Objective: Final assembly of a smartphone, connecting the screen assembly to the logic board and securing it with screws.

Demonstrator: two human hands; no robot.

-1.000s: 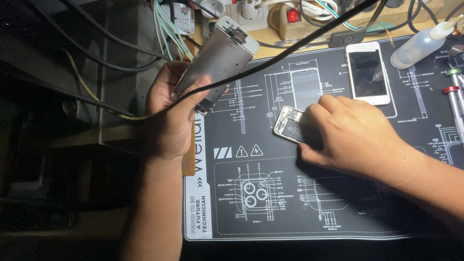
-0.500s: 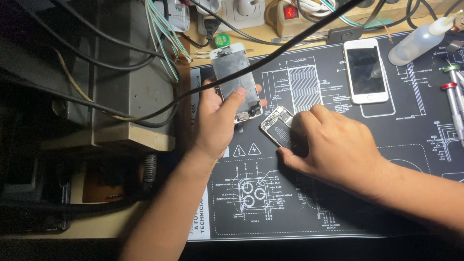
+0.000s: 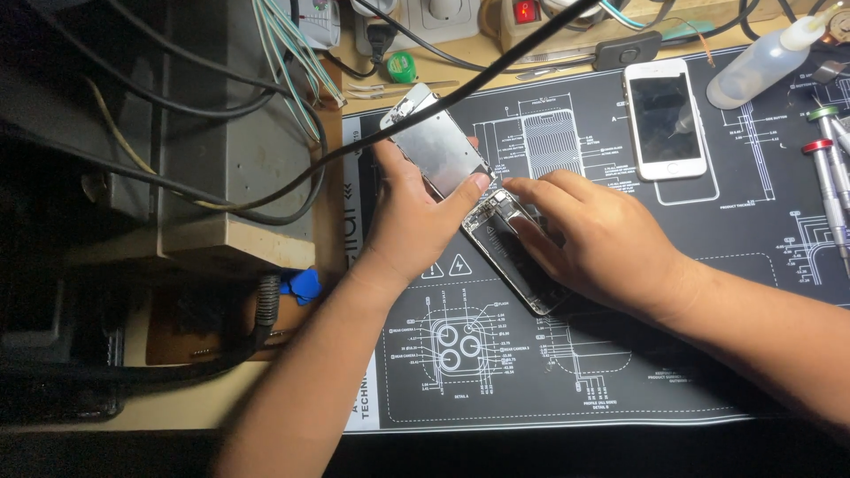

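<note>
your left hand (image 3: 409, 212) grips the screen panel (image 3: 436, 146) at frame centre; your right hand (image 3: 591, 235) presses fingers flat on the open phone (image 3: 509, 252), gripping nothing.

Warm light from above, falls mostly on dark repair mat (image 3: 620, 354) and both hands. Left third of view sinks into near-black shadow. Glare on metal screen back (image 3: 440, 150) and white phone (image 3: 665, 119). Focus sharp, no motion blur.
</note>
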